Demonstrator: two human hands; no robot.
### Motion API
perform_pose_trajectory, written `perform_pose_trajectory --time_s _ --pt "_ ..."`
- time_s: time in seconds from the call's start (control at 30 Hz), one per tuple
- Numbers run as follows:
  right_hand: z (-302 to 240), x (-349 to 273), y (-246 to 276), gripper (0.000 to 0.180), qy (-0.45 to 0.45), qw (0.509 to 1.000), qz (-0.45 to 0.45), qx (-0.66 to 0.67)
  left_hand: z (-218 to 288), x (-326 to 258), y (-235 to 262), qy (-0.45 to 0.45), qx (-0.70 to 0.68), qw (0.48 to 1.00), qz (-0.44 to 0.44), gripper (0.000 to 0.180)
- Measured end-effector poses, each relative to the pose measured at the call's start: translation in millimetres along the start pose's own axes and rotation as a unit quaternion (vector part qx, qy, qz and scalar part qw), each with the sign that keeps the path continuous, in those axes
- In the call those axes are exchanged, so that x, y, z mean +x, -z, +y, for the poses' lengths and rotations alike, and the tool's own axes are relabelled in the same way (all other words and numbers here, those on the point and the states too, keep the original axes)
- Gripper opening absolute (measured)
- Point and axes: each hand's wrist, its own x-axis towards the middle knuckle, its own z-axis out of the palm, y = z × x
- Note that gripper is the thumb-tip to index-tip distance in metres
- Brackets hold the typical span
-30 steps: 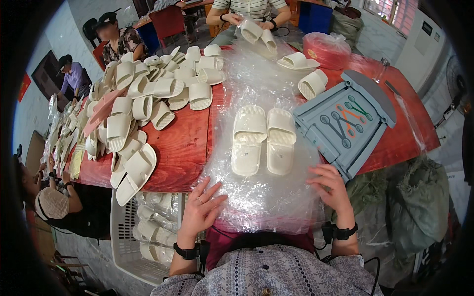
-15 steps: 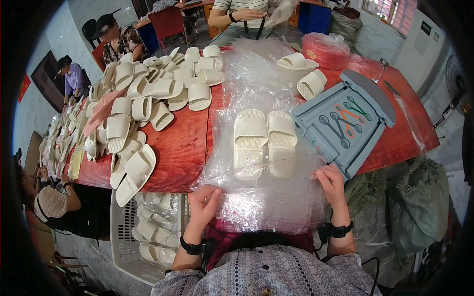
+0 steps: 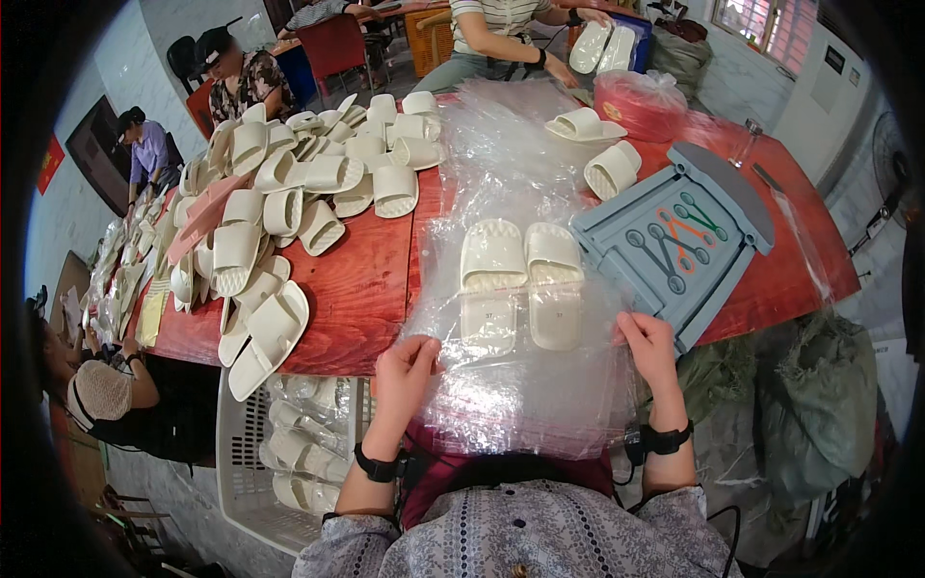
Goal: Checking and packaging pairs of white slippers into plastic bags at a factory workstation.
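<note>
A pair of cream slippers [image 3: 493, 258] lies side by side in a clear plastic bag [image 3: 438, 289], toes away from me. The bag rests on a stack of clear bags [image 3: 520, 405] at the table's near edge. At the bag's lower left edge, my left hand [image 3: 403, 383] is closed, thumb and fingertips pinching the plastic. My right hand [image 3: 651, 354] pinches the film at the right edge, close to a grey folding step stool [image 3: 617, 252]. A strip crosses the bag over the slippers.
Cream slippers [image 3: 323, 173] are heaped on the red table [image 3: 371, 308] to the left. Bagged slippers fill a white basket [image 3: 231, 453] below. A red bag [image 3: 636, 101] and loose slippers [image 3: 613, 169] sit beyond the stool. Across the table a person holds bagged slippers [image 3: 602, 46].
Both my hands have moved slightly away from me, and the bag's strip now lies farther up over the slippers. The person opposite now holds out a bagged pair to the right.
</note>
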Motion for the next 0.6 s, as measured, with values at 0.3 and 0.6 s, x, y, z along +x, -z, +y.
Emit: perform_pose_trajectory --time_s 0.3,0.6 --pt "-16 -1 -14 0.038 0.131 0.908 0.166 -0.361 -7 20 -27 -0.001 0.117 0.992 0.054 0.027" --pt "-45 -10 -94 0.068 0.346 0.881 -0.135 -0.294 -10 19 -20 0.0 0.14 0.989 0.055 0.021"
